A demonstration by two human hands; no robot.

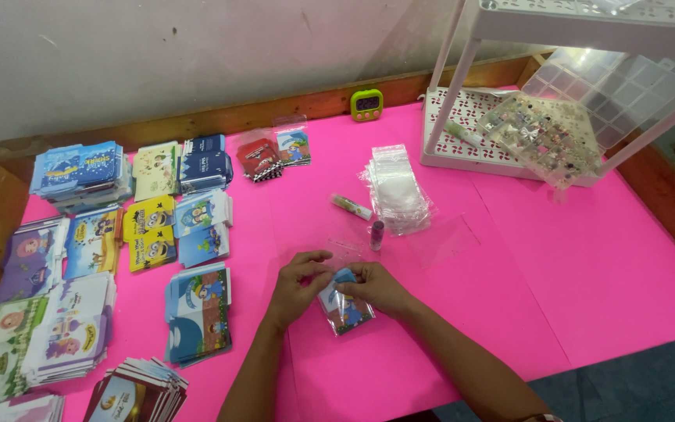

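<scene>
Near the middle of the front edge of the pink table [509,258], the left hand [297,283] and the right hand [378,286] both pinch the top of a small picture card in a clear sleeve [344,306], fingers closed on it. Just behind the hands lie a small purple bottle [376,234], a pale tube [351,207] and a stack of clear bags [394,187]. Piles of colourful cards [197,312] fill the left side, and a white rack [509,125] stands at the back right corner.

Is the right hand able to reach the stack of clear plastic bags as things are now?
Probably yes. The stack of clear plastic bags lies on bare pink table beyond the right hand, with only a small vial between. But both hands hold a small packet.
</scene>
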